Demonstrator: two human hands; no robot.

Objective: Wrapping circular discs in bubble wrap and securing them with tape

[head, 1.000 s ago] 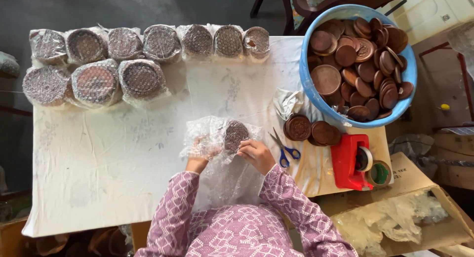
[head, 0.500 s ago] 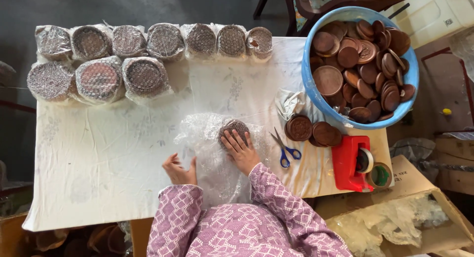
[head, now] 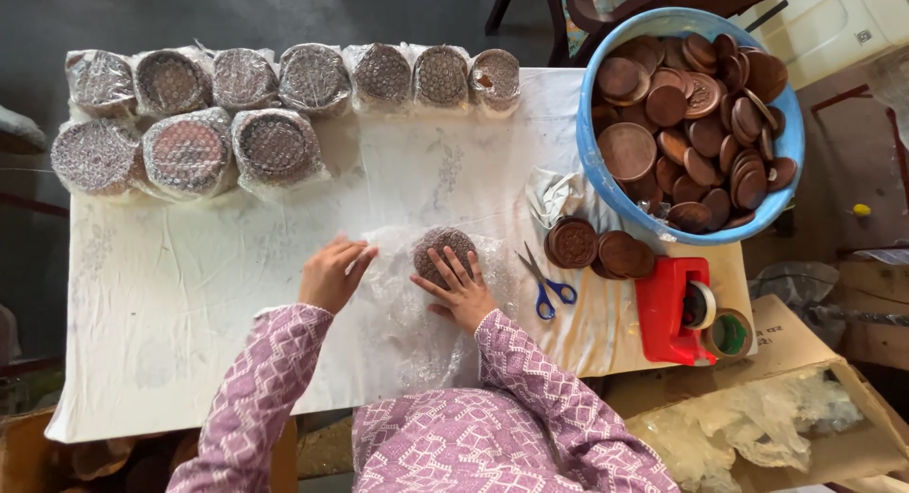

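Lying flat on bubble wrap [head: 407, 313]: round brown disc [head: 438, 250].

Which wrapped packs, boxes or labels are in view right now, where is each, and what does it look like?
Bubble-wrapped bundles: two rows at the table's far left, round brown stacks in clear wrap.
Disc in bubble wrap: table centre, under the right hand, round and brown.
Cardboard box: lower right, open, brown, clear plastic inside.
No screens or signs seen.

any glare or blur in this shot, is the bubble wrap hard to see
Head view: soft even light, faint shadows; sharp overall, no motion blur on the left hand or right hand; the bubble wrap shows pale sheen and blends into the white cloth; the edges bow slightly.
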